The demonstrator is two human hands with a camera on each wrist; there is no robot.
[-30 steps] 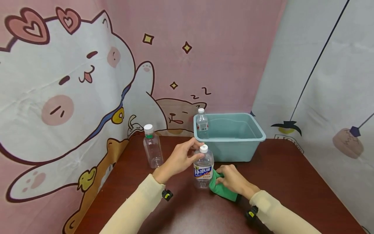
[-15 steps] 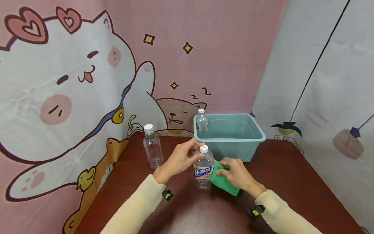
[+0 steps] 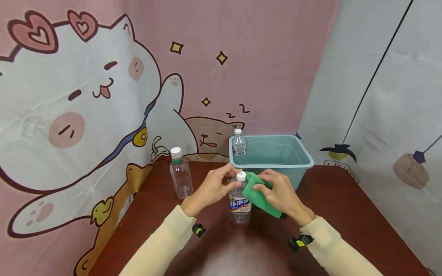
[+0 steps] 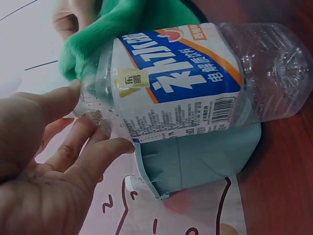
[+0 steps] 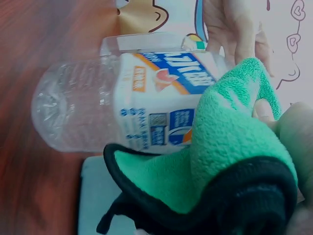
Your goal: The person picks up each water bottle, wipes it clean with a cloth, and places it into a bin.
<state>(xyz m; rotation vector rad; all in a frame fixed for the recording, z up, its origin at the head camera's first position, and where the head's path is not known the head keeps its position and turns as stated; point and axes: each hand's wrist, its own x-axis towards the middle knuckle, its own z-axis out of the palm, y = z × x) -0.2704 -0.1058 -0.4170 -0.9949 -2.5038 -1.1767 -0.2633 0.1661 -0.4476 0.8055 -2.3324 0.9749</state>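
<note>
A clear plastic bottle (image 3: 239,205) with a white cap and a blue, white and orange label stands upright on the table. My left hand (image 3: 215,186) holds it around the neck with thumb and fingers, just below the cap. My right hand (image 3: 281,193) grips a green cloth (image 3: 259,197) with a black edge. The cloth lies against the bottle's right shoulder, beside the neck. From the left wrist, droplets show on the bottle's shoulder (image 4: 105,107). In the right wrist view the cloth (image 5: 234,127) hides part of the label and the upper bottle.
Behind the bottle sits a pale blue plastic bin (image 3: 276,166), with another white-capped clear bottle (image 3: 239,147) upright in its left corner. A taller clear bottle (image 3: 181,178) with a green neck ring stands on the brown table (image 3: 221,253) to the left. A cartoon-printed curtain (image 3: 269,69) hangs behind.
My right hand has moved the cloth upward along the bottle's right side, from beside the lower label to the shoulder. The left hand and the bottle stay in place.
</note>
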